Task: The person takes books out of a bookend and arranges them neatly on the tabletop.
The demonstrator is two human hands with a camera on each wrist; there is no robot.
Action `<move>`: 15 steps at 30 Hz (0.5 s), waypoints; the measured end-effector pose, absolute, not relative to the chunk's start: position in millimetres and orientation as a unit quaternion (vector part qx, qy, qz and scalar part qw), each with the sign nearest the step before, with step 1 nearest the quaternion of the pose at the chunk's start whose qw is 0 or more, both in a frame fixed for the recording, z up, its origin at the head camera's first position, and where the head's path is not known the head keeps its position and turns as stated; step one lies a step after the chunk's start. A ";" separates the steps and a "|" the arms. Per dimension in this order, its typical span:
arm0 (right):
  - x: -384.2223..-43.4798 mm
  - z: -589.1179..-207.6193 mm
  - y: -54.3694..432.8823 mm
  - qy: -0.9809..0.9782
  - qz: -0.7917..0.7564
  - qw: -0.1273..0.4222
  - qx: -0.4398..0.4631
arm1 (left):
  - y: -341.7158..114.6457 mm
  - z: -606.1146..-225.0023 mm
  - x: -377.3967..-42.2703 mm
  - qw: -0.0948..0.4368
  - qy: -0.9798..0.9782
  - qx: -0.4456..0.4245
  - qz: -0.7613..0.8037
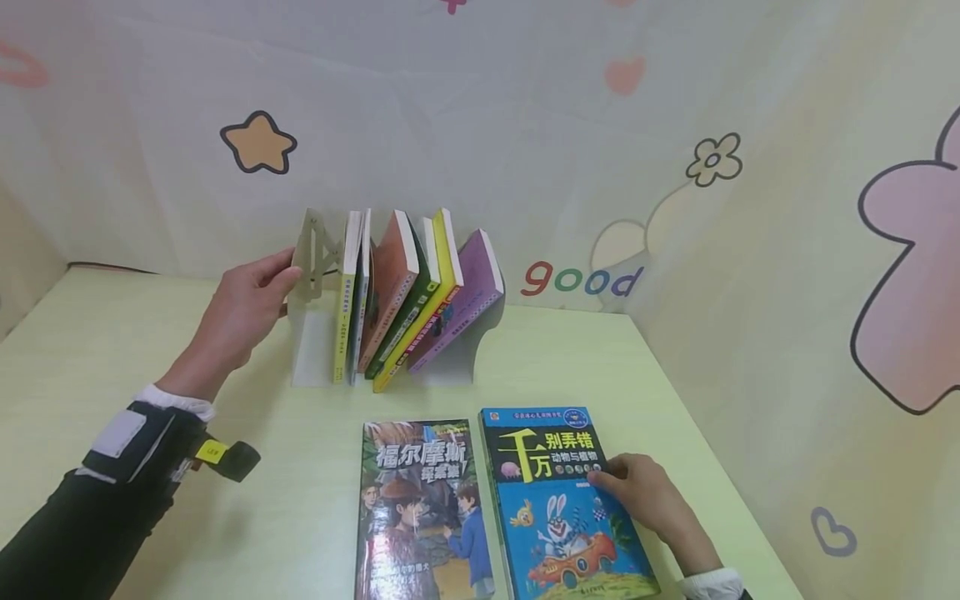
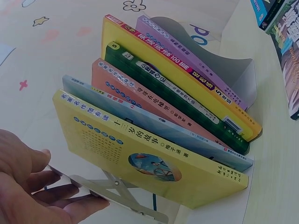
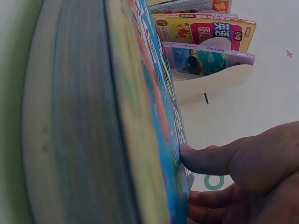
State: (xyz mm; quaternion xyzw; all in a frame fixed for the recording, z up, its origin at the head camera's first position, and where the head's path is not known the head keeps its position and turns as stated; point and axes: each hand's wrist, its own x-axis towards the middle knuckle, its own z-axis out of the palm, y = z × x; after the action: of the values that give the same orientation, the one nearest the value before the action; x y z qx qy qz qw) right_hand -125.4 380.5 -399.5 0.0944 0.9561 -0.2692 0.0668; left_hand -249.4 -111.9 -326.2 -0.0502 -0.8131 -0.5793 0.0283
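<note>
My left hand (image 1: 251,304) grips the upright left end plate of an expandable metal bookend (image 1: 306,250), its thumb and fingers about the plate's edge. Crossed bars show behind that plate in the left wrist view. Between the bookend's ends several books lean: a pale yellow one (image 2: 154,154), a salmon one (image 1: 390,275), a green one, a bright yellow one (image 1: 447,258) and a purple one (image 1: 472,283) at the right end. My right hand (image 1: 652,496) holds the right edge of a thick blue children's book (image 1: 558,533), thumb on its cover, fingers at its side.
A detective storybook (image 1: 423,517) lies flat on the pale table (image 1: 262,467), left of the blue book. A printed cloth (image 1: 450,125) hangs behind the bookend, with another side on the right. A dark cable (image 1: 112,267) runs along the table's back left edge.
</note>
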 end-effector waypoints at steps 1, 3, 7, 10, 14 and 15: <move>-125.6 -399.1 380.6 0.955 -0.271 0.066 0.095 | -111.9 -326.0 -248.9 0.029 -0.813 -0.050 -0.579; -126.0 -398.5 380.8 0.955 -0.272 0.064 0.097 | -112.0 -325.7 -248.1 0.031 -0.814 -0.049 -0.579; -127.7 -396.8 380.0 0.960 -0.257 0.058 0.094 | -112.0 -325.2 -247.1 0.033 -0.814 -0.048 -0.578; -129.4 -394.2 377.9 0.968 -0.229 0.056 0.088 | -112.3 -325.3 -247.3 0.034 -0.813 -0.046 -0.579; -130.8 -389.3 374.9 0.976 -0.196 0.052 0.078 | -111.5 -327.2 -247.7 0.034 -0.809 -0.047 -0.585; -131.0 -387.6 374.5 0.978 -0.190 0.050 0.074 | -111.1 -328.3 -247.4 0.035 -0.808 -0.048 -0.586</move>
State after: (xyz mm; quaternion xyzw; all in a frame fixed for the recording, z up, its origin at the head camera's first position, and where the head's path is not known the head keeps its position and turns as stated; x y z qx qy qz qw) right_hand -131.0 374.5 -387.6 0.0742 0.9777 -0.1898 0.0502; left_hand -247.4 -111.1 -328.3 -0.0478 -0.8080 -0.5863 0.0348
